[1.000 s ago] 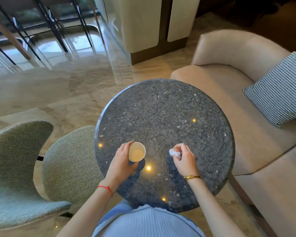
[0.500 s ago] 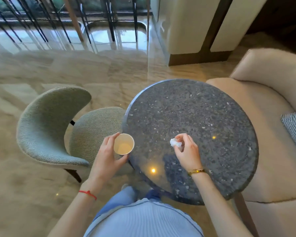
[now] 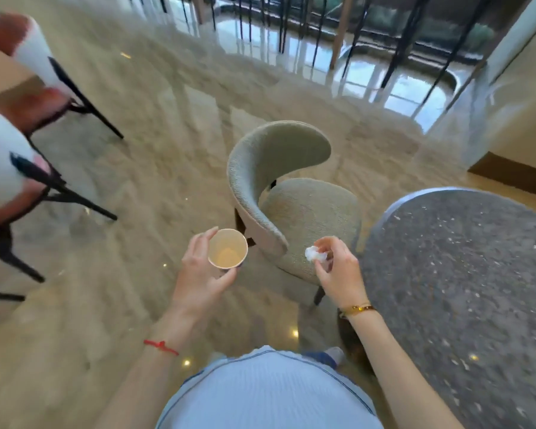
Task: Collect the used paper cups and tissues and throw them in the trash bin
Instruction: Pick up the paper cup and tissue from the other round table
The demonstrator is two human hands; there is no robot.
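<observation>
My left hand (image 3: 202, 275) grips a paper cup (image 3: 227, 249) upright, its beige inside showing, held over the floor left of the chair. My right hand (image 3: 338, 267) pinches a small crumpled white tissue (image 3: 314, 254) between thumb and fingertips, above the seat of the grey-green chair. Both hands are off the round dark stone table (image 3: 464, 289), which lies to the right. No trash bin is in view.
A grey-green upholstered chair (image 3: 279, 168) stands straight ahead between my hands and the open marble floor (image 3: 167, 134). Chairs with thin black legs (image 3: 81, 100) stand at the far left. A railing with dark bars (image 3: 322, 29) runs along the back.
The view has swung left, away from the table and sofa. Both hands left the tabletop with the cup and tissue and now hang over the floor and chair.
</observation>
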